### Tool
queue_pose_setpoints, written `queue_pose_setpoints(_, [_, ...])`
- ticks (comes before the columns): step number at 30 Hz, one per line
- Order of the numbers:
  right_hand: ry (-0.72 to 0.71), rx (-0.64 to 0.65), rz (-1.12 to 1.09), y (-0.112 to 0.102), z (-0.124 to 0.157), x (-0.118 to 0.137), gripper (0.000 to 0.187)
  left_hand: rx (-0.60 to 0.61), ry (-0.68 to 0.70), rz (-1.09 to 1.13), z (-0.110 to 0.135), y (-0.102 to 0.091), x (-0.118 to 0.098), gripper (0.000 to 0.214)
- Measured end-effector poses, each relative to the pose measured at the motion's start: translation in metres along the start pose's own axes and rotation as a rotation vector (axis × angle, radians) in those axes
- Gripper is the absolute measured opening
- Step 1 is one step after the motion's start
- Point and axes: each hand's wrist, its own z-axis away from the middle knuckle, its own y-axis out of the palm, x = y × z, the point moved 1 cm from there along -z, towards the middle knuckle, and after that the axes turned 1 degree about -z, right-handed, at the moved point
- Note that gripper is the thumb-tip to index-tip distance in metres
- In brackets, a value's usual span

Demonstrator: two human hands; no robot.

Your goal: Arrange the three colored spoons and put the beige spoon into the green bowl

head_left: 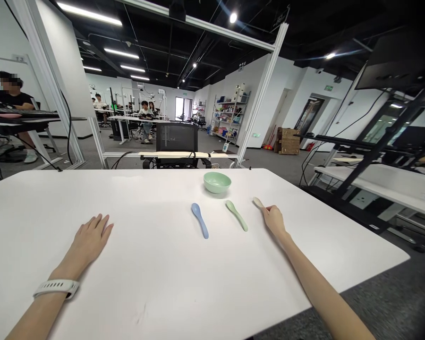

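On the right of the white table, my right hand (274, 220) is closed around the handle of a cream spoon (258, 202). Only the spoon's bowl end shows; the fingers hide the rest. To its left lies a green spoon (237, 215), and further left a blue spoon (200, 220), both with their bowl ends pointing away from me. Behind the spoons stands a light green bowl (216, 183), upright. My left hand (91, 237) rests flat on the left part of the table, fingers stretched out, holding nothing.
The white table (145, 278) has its right edge beyond my right forearm. A metal frame (260, 94) rises behind the table, with a black office chair (177, 138) at the far side. Several people sit at other desks in the background.
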Motion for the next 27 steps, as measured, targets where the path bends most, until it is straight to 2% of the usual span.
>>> queue_pose_setpoints(6, [-0.035, -0.031, 0.032, 0.0031, -0.0023, 0.0048, 0.047, -0.001, 0.009, -0.027, -0.0009, 0.001, 0.0002, 0.082])
queue_pose_setpoints(12, [-0.061, -0.019, 0.046, 0.0044, -0.001, 0.0059, 0.044, -0.01, 0.011, -0.028, -0.0001, 0.0009, -0.0007, 0.081])
queue_pose_setpoints(20, [-0.059, -0.024, 0.056, 0.0053, -0.001, 0.0057, 0.055, -0.022, -0.004, -0.003, -0.0007, 0.0007, -0.0012, 0.08])
queue_pose_setpoints(27, [-0.057, -0.007, 0.089, 0.0058, -0.001, 0.0053, 0.052, -0.015, -0.004, 0.016, 0.0, 0.0001, -0.0013, 0.082])
